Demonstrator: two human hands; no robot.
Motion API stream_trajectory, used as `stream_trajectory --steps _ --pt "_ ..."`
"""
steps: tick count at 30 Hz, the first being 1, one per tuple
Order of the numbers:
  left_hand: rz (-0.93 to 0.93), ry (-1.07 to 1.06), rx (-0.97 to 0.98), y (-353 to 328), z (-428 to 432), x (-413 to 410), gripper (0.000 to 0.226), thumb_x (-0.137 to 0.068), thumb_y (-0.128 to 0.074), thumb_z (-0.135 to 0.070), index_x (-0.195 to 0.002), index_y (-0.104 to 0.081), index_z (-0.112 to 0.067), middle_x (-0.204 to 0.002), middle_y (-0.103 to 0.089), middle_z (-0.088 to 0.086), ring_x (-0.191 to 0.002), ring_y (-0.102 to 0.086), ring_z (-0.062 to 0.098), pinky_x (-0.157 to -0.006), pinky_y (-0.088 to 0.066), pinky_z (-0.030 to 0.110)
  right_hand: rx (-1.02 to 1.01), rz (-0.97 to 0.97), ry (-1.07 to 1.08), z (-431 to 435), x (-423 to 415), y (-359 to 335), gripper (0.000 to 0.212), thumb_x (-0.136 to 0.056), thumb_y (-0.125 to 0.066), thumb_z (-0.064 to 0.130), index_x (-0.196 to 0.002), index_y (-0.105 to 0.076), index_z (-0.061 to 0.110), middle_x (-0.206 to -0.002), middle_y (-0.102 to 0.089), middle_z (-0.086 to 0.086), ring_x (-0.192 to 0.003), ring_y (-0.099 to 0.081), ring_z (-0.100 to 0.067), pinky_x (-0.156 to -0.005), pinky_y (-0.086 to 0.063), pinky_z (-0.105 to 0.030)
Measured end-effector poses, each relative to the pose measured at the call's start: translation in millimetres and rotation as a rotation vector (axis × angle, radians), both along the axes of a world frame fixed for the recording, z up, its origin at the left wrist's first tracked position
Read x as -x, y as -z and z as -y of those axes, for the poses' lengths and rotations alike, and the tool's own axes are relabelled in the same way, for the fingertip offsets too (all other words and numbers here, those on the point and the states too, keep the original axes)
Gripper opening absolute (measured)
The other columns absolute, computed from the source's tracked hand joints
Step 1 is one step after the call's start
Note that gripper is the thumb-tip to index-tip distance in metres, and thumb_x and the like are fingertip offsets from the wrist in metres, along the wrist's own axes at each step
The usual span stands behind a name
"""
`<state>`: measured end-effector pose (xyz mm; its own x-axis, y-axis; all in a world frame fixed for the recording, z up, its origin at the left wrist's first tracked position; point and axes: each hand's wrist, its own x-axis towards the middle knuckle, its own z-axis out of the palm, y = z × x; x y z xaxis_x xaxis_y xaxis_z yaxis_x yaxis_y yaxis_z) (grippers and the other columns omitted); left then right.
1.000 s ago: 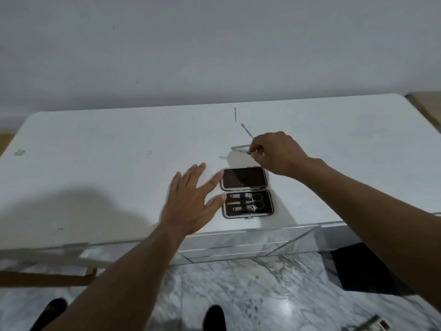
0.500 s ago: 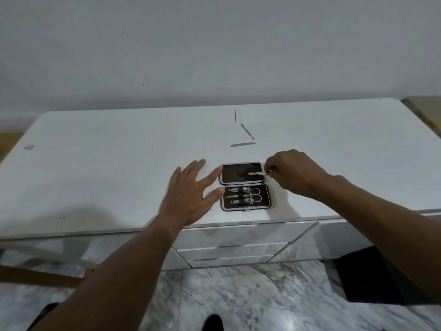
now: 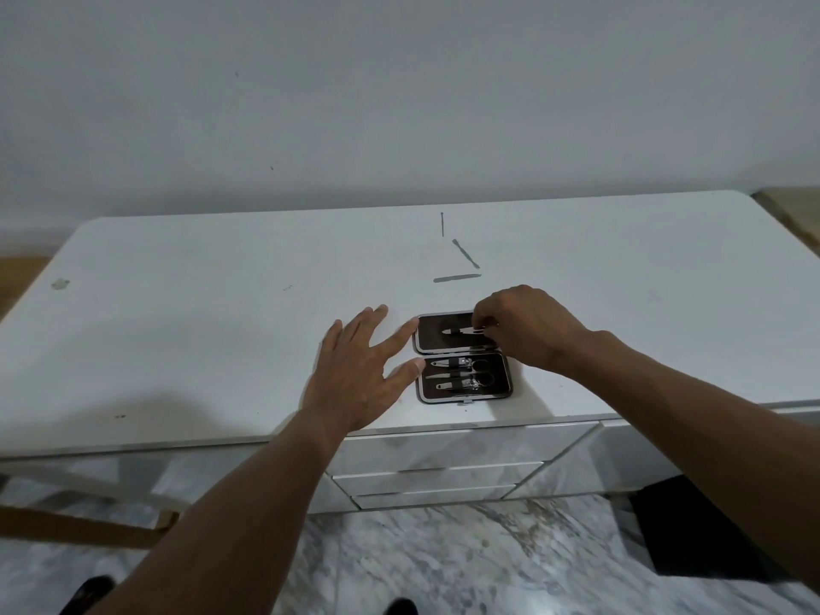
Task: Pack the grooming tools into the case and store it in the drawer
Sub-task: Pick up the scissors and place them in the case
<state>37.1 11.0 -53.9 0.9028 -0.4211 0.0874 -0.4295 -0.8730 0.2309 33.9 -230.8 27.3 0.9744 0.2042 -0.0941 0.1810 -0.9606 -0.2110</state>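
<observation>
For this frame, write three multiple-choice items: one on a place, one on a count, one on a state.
1. Where do the loose tools lie?
A. On the tabletop beyond the case
B. On the floor
C. In a drawer

2. How many loose tools lie on the tabletop outside the case?
A. One
B. Three
C. Six

3. What state is the case in?
A. Zipped shut
B. Open flat
C. Standing on edge

Key:
1 A, the loose tools lie behind the case on the white tabletop.
2 B, three slim metal pieces show there.
3 B, both halves face up, the left hand steadies it, and the right hand fits a tool into the far half.
</observation>
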Motion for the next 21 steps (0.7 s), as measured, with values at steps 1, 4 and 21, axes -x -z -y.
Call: stream_trajectory --steps 1,4,21 --pt "-0.001 -0.001 -0.004 0 0 0 0.066 -0.087 -0.011 -0.073 -0.148 -0.017 -0.050 -0.162 -0.019 -0.001 -0.149 -0.010 0.017 -0.120 -0.006 0.045 -0.005 -0.008 0.000 -1 -1 1 0.024 -0.087 -0.051 0.009 -0.097 -0.071 0.019 -0.097 -0.072 -0.008 -0.091 -0.063 -0.032 -0.077 -0.052 -0.037" --pt "-0.012 -0.004 -0.012 0 1 0 0.066 -0.087 -0.009 -0.074 -0.148 -0.015 -0.051 -0.162 -0.017 -0.003 -0.149 -0.008 0.016 -0.120 -0.004 0.043 -0.031 -0.030 0.002 -4 -3 4 0.024 -0.088 -0.052 0.008 -0.100 -0.071 0.018 -0.099 -0.073 -0.009 -0.093 -0.063 -0.032 -0.078 -0.051 -0.036" --pt "-0.004 -0.002 -0.005 0 0 0 0.065 -0.088 -0.011 -0.073 -0.149 -0.016 -0.049 -0.162 -0.019 -0.002 -0.149 -0.009 0.016 -0.121 -0.007 0.045 -0.110 -0.081 0.051 -8 -14 11 0.023 -0.087 -0.060 0.005 -0.102 -0.073 0.017 -0.099 -0.072 -0.011 -0.092 -0.065 -0.029 -0.072 -0.043 -0.024"
